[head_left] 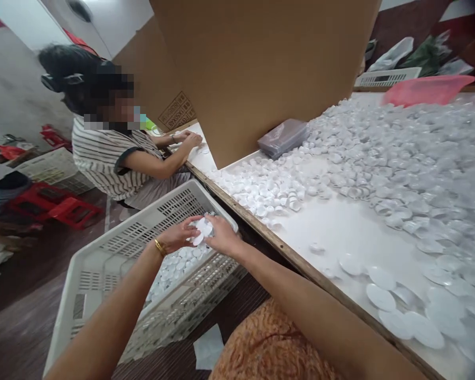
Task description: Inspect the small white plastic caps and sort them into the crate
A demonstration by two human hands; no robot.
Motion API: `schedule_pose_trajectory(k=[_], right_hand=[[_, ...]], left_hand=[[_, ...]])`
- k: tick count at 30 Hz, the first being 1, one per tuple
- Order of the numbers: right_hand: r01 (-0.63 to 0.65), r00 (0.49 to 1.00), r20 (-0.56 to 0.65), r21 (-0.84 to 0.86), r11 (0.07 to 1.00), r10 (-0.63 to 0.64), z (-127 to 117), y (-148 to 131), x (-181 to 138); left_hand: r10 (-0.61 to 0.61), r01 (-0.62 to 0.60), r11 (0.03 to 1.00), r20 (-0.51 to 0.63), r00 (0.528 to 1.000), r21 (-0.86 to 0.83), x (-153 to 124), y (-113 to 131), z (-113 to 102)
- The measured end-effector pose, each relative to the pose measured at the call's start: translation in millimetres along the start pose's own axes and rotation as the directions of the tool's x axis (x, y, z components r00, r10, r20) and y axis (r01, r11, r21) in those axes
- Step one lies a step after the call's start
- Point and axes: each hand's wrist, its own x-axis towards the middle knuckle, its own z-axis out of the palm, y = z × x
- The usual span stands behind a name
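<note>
Both hands meet over a white plastic crate (87, 252) to the left of the table. My left hand (179, 236), with a gold bracelet at its wrist, closes its fingers around several small white round pieces (201, 230). From the other side, my right hand (225, 236) grips the same bunch. The pieces look like shallow caps or discs; their exact kind cannot be made out. More white round pieces (177, 268) cover the crate's bottom below my hands.
White round pieces (364, 158) are heaped across the white table (320, 224), which has a wooden edge. A cardboard sheet (269, 68) stands upright, beside a plastic-wrapped stack (284, 137). A pink tray (427, 91) lies behind. A co-worker (106, 153) sits at left, near red stools (73, 211).
</note>
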Motion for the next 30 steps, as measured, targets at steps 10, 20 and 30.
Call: schedule_pose_trajectory(k=[10, 20, 30], right_hand=[[-0.046, 0.999, 0.027, 0.096, 0.994, 0.044, -26, 2, -54], [-0.057, 0.861, -0.508, -0.116, 0.992, -0.01, -143, 9, -202], [-0.6, 0.615, -0.754, -0.255, 0.758, 0.232, -218, 66, -337]], left_hand=[[-0.035, 0.006, 0.998, -0.458, 0.888, -0.066, 12, -36, -23], [0.596, -0.664, 0.435, 0.359, 0.719, 0.608, 7, 48, 194], [0.279, -0.904, -0.232, 0.915, 0.291, 0.359, 7, 32, 365]])
